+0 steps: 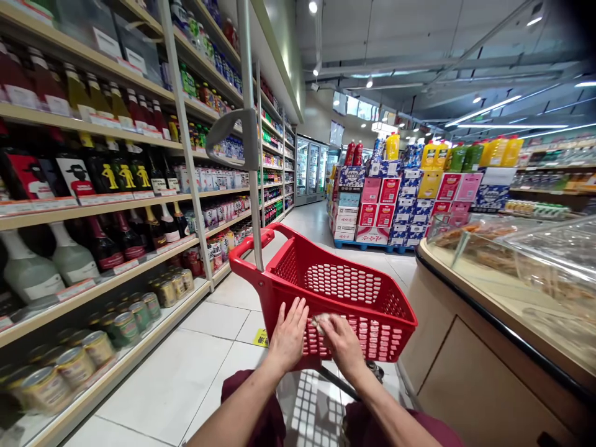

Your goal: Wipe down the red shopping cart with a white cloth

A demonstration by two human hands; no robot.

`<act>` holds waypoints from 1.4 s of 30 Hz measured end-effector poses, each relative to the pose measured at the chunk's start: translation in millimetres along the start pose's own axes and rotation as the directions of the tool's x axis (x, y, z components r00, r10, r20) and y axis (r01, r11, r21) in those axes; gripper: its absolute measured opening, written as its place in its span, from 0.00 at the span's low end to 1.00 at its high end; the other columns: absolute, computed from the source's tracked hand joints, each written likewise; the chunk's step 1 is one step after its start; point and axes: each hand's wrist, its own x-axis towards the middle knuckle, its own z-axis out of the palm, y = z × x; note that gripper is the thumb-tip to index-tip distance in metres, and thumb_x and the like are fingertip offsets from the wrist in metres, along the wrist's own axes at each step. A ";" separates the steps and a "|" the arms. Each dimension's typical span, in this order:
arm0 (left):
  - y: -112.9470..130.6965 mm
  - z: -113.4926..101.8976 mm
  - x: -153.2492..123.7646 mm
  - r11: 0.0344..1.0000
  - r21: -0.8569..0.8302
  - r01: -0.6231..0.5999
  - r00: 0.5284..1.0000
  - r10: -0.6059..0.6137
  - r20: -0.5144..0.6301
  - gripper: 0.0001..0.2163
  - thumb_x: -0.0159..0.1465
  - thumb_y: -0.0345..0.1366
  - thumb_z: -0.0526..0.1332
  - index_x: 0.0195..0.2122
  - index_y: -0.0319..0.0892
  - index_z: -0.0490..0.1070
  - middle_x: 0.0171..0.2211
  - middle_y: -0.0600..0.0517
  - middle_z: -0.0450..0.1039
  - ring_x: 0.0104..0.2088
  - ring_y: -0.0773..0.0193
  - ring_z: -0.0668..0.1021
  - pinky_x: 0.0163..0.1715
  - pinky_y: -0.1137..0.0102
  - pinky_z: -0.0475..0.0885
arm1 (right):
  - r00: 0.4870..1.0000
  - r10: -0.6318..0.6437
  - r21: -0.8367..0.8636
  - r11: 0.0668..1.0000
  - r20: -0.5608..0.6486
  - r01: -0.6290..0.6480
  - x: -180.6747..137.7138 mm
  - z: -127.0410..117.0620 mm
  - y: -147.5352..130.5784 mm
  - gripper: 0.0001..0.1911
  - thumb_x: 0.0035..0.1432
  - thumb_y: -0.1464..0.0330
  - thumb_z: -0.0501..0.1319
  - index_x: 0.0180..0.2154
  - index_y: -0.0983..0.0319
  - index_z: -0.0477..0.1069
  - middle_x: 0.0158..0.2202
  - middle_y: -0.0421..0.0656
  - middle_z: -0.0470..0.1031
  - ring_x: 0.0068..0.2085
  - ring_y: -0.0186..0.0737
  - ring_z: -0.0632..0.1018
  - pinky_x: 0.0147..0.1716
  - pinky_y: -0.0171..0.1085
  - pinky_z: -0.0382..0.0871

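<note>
Right in front of me stands a red plastic shopping cart (pixel 291 295) with a perforated basket, turned side-on. My left hand (pixel 287 335) lies flat against its near side wall, fingers stretched out and pointing up. Just to the right, my right hand (pixel 342 341) is closed around a crumpled pale cloth (pixel 321 321), pressed at the same side wall. Most of the cloth is hidden by the fingers. A metal pole (pixel 254 205) with a grey plastic loop (pixel 233 139) rises from the cart's handle end. The part of the basket that shows holds nothing I can make out.
Shelves of bottles and cans (pixel 177 198) run along the left. A glass-topped food counter (pixel 488 323) stands close on the right. Beyond the cart are stacked drink cartons (pixel 377 208) on a blue pallet. A yellow floor sticker (pixel 261 337) lies beside the cart.
</note>
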 end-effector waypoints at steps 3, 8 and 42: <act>-8.7 -2.2 -5.2 0.999 0.032 0.027 0.998 -0.025 -0.060 0.27 0.56 0.30 0.50 0.59 0.34 0.52 0.61 0.44 0.50 0.62 0.57 0.49 0.59 0.55 0.43 | 0.998 0.009 -0.023 1.000 -0.062 -0.011 12.7 3.5 -7.9 0.15 0.59 0.73 0.51 0.46 0.60 0.68 0.47 0.49 0.67 0.50 0.45 0.66 0.44 0.42 0.65; -28.3 -6.1 -19.2 0.996 0.073 0.060 0.994 -0.053 -0.099 0.27 0.55 0.28 0.50 0.58 0.35 0.54 0.61 0.45 0.52 0.62 0.58 0.50 0.59 0.56 0.43 | 0.996 -0.060 -0.002 0.998 0.071 0.060 16.5 9.2 -23.5 0.13 0.59 0.74 0.51 0.40 0.60 0.71 0.38 0.47 0.70 0.37 0.40 0.69 0.37 0.38 0.67; -58.2 -26.9 -26.1 0.964 0.086 0.253 0.953 -0.234 -0.191 0.31 0.53 0.24 0.48 0.60 0.33 0.47 0.62 0.42 0.49 0.62 0.58 0.49 0.59 0.54 0.46 | 0.998 -0.050 0.076 0.996 -0.036 0.052 85.0 7.1 -60.9 0.11 0.60 0.71 0.50 0.40 0.59 0.69 0.42 0.46 0.69 0.42 0.39 0.69 0.40 0.38 0.64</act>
